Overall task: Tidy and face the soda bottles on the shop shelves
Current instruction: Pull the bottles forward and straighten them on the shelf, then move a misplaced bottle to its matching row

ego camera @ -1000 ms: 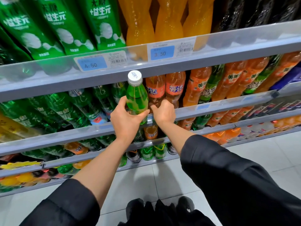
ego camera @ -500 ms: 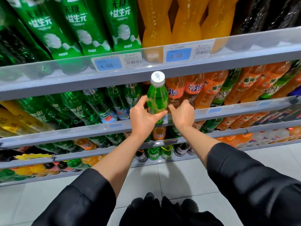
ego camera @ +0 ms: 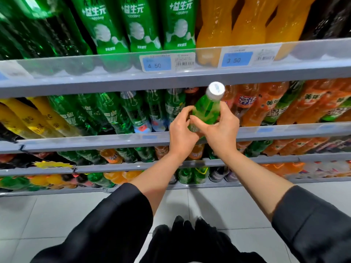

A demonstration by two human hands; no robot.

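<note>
**Green bottle held in both hands at the second shelf**

A green soda bottle (ego camera: 206, 111) with a white cap (ego camera: 215, 91) is held in front of the second shelf (ego camera: 114, 144), just under the edge of the top shelf (ego camera: 95, 82). Its long axis runs from lower left to upper right: the cap end points up and a little to the right, and tips toward the camera so the cap's top face shows. The lower body is hidden behind the hands.

The left hand (ego camera: 182, 133) has its fingers curled round the bottle's left side, thumb and fingertips pinching at the shoulder. The right hand (ego camera: 221, 131) wraps the right side, its thumb lying across the front of the bottle. The 2 hands touch each other below the green body.

Behind the bottle stand rows of green bottles (ego camera: 133, 112) to the left and orange bottles (ego camera: 266, 103) to the right. On the top shelf edge are 2 price tags, reading 4.50 (ego camera: 154, 65) and 3.50 (ego camera: 234, 60)
</note>
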